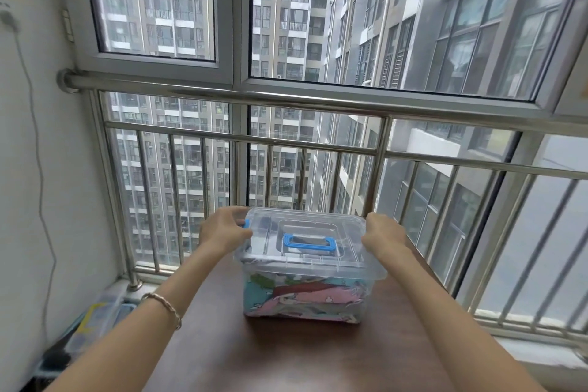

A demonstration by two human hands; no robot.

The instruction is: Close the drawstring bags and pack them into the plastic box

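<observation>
A clear plastic box (302, 289) stands on a dark brown surface (286, 356), close to its far edge, and everything else is placed from it here. Its transparent lid (321, 259) sits on top, with a blue carry handle (309, 244) lying flat in the recess at the lid's middle. Through the box's front wall the drawstring bags (302, 299) show inside, packed tight against the plastic in a print of pink, turquoise and white; their cords and mouths cannot be made out. The left hand (224, 231) is at the left end of the box, fingers curled over the edge of the lid, with thumb and fingertips closed about a small blue latch (246, 223) there. The right hand (383, 232) is at the right end of the box, its fingers bent down over the lid's rim and gripping it; no latch can be seen under that hand. A thin beaded bracelet (165, 307) circles the left wrist, nearer the camera than the box. Just behind the box runs a steel railing (286, 99) with upright bars, and behind that a window (397, 16) giving onto tall apartment blocks. Left of the box and lower down, on the floor by the wall, lie some clear storage containers (95, 318), blurred. Farther left of the box a pale cable (38, 153) hangs down the white wall.
</observation>
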